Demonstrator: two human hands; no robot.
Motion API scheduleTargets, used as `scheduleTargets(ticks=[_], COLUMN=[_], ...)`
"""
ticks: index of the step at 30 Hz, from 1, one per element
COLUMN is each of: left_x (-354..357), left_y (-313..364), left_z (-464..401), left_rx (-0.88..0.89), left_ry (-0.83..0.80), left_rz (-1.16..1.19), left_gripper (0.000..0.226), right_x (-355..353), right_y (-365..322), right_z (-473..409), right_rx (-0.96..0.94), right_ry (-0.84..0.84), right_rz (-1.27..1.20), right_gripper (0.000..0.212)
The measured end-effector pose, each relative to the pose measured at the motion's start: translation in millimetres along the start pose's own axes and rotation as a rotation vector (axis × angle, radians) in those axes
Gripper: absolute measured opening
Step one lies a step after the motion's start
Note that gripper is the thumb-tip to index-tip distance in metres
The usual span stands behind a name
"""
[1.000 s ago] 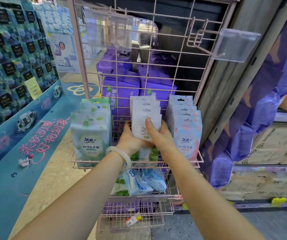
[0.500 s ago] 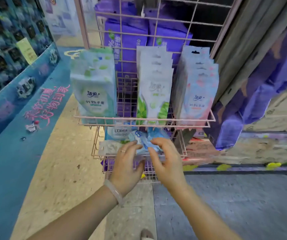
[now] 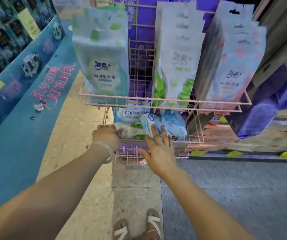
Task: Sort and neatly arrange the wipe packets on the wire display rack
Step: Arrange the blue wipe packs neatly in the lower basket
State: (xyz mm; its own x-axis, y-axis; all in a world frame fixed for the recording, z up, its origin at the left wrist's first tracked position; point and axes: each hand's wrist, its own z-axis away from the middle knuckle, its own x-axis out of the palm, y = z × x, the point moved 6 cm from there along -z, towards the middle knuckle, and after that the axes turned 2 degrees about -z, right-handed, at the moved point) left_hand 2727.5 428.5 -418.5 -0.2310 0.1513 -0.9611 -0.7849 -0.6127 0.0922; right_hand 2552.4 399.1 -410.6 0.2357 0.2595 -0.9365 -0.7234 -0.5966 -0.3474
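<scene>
A pink wire rack [image 3: 165,100] is seen from above, with two baskets in view. In the upper basket three stacks of wipe packets are stood upright: green-leaf packets [image 3: 103,63] at the left end, tall white packets [image 3: 177,61] in the middle, and pink-printed packets [image 3: 232,70] at the right end. All three stacks are held behind the front rail of that basket.

In the lower basket [image 3: 195,135] loose packets are piled untidily. A blue packet marked EDI [image 3: 129,115] is set at the back left. A pale green-and-white packet [image 3: 130,130] is laid flat along the front left. Two blue packets [image 3: 172,123] are tilted against each other toward the right side.

The left hand [image 3: 107,135] is placed at the front left corner of the lower basket, its grip closed on the end of the pale green-and-white packet. A pale bangle [image 3: 104,150] is worn on that wrist. The right hand [image 3: 158,149] is held over the front edge of the basket with its grip apart, fingers spread, and the fingertips [image 3: 154,129] are laid on the nearer blue packet.

Two sandalled feet [image 3: 137,226] are seen on the floor below the rack.
</scene>
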Motion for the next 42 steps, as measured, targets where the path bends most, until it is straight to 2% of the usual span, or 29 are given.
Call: scheduleTargets(ticks=[4, 7, 9, 11, 13, 14, 19, 23, 25, 27, 31, 35, 39, 42], left_x=[12.3, 19.8, 10.8, 3.0, 1.6, 1.5, -5.1, 1.1, 5.0, 6.4, 2.6, -9.4, -15.9, -28.7], left_y=[19.7, 30.7, 20.7, 8.9, 2.8, 0.0, -5.7, -7.9, -3.9, -0.7, 1.5, 1.0, -3.4, -11.4], left_z=[-7.7, -9.9, -11.8, -9.6, -3.2, -1.7, -6.2, 10.6, 18.4, 21.7, 18.8, 17.6, 30.9, 40.0], left_rx=[0.007, 0.053, -0.118, -0.273, -0.364, -0.404, -0.425, -0.43, -0.438, -0.471, -0.538, -0.391, -0.217, -0.123], left_ry=[-0.215, -0.34, -0.265, -0.098, 0.014, 0.038, 0.042, 0.099, 0.068, 0.057, 0.129, 0.208, 0.21, 0.24], left_rz=[-0.277, -0.282, -0.028, 0.393, 0.77, 0.873, 1.039, 1.291, 1.509, 1.608, 1.688, 1.643, 1.599, 1.519], left_gripper=[0.046, 0.045, 0.046, 0.06, 0.055, 0.049, 0.006, 0.028, 0.025, 0.021, 0.022, 0.021, 0.023, 0.021], right_x=[4.6, -4.8, -12.3, -17.5, -19.3, -19.0, -19.1, -19.2, -22.7, -27.4, -32.7, -30.9, -47.6, -53.3], right_y=[12.4, 25.8, 36.4, 44.2, 47.2, 47.1, 35.6, 23.5, 20.2, 17.5, 16.1, 9.0, -12.4, -22.9], right_z=[-1.8, -0.6, 0.3, 0.7, 0.9, 0.9, -2.6, -7.7, -10.0, -11.8, -14.5, -11.6, -20.8, -34.7], right_rx=[0.056, 0.118, 0.171, 0.21, 0.237, 0.245, 0.221, 0.174, 0.15, 0.134, 0.093, -0.003, -0.099, -0.051], right_ry=[0.009, 0.107, 0.16, 0.188, 0.187, 0.176, 0.144, 0.086, 0.071, 0.054, 0.025, 0.018, 0.051, -0.056], right_rz=[0.023, 0.009, -0.008, -0.012, 0.004, 0.019, 0.099, 0.129, 0.12, 0.109, 0.079, 0.047, -0.26, -0.443], right_gripper=[0.063, 0.063, 0.064, 0.065, 0.067, 0.068, 0.072, 0.073, 0.072, 0.07, 0.066, 0.069, 0.081, 0.091])
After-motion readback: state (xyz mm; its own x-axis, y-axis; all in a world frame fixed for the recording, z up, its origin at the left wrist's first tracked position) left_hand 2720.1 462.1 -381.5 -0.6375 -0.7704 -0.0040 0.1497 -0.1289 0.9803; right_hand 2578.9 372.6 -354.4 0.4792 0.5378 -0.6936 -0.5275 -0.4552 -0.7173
